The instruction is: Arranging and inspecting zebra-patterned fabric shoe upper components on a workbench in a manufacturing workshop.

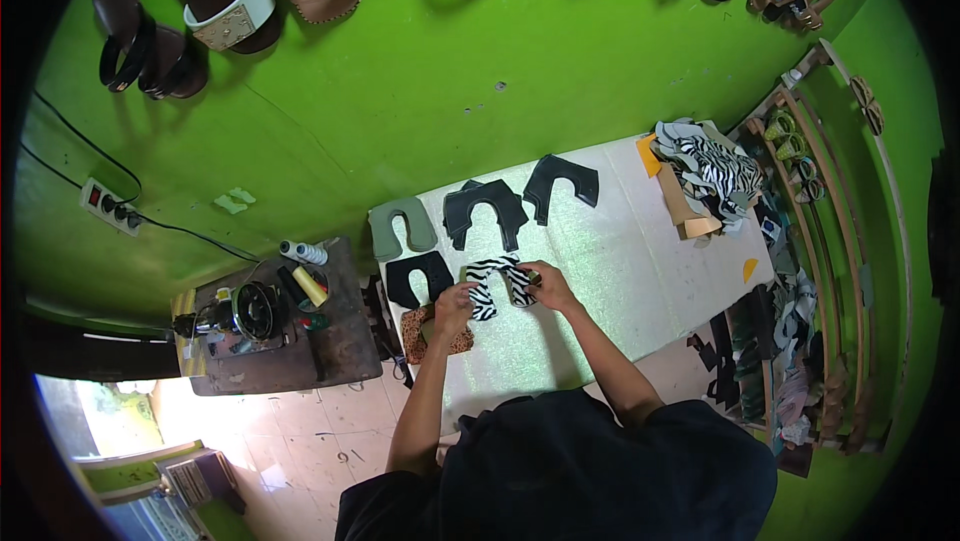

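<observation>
My left hand (453,309) grips the left leg of a U-shaped zebra-print shoe upper piece (482,299), and my right hand (550,288) pinches its right leg. The piece is at the left-middle of the white-topped table (640,261), its curve pointing away from me. Close to my left hand lie a leopard-print piece (412,333), partly covered by my wrist, and a black U-shaped piece (402,279). Farther back are a grey-green U-shaped piece (385,231), a stack of black ones (458,213) and another black one (545,179).
Left of the table stands a sewing machine (215,319) on a dark stand (345,341), with thread cones (308,253) behind. Fabric scraps (715,166) pile up at the table's far right. Sandals (235,21) hang on the green wall; a wooden rack (838,241) rises at right.
</observation>
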The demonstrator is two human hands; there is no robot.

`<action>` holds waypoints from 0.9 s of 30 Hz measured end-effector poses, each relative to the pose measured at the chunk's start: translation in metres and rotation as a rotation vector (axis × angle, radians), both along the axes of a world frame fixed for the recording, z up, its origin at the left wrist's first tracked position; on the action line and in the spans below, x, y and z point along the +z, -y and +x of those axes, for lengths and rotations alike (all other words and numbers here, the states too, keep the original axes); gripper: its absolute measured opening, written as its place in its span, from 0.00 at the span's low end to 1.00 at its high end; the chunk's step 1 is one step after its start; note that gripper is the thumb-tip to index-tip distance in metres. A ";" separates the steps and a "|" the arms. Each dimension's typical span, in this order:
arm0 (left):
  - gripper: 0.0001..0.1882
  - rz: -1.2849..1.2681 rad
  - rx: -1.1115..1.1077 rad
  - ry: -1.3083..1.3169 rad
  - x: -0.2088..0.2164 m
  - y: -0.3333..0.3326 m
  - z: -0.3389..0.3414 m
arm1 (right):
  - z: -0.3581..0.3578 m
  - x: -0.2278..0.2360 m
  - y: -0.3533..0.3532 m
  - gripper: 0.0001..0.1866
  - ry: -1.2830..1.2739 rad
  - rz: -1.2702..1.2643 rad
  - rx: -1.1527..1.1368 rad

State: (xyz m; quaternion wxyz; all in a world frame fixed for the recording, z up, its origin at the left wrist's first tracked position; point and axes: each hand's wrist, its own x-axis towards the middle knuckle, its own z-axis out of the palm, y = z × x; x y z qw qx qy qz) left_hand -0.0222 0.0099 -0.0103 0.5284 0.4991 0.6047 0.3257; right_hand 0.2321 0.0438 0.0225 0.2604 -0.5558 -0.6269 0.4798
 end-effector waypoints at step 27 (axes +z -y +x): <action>0.26 0.238 -0.233 -1.132 -0.023 0.013 0.042 | -0.022 -0.044 0.016 0.27 0.835 0.251 0.093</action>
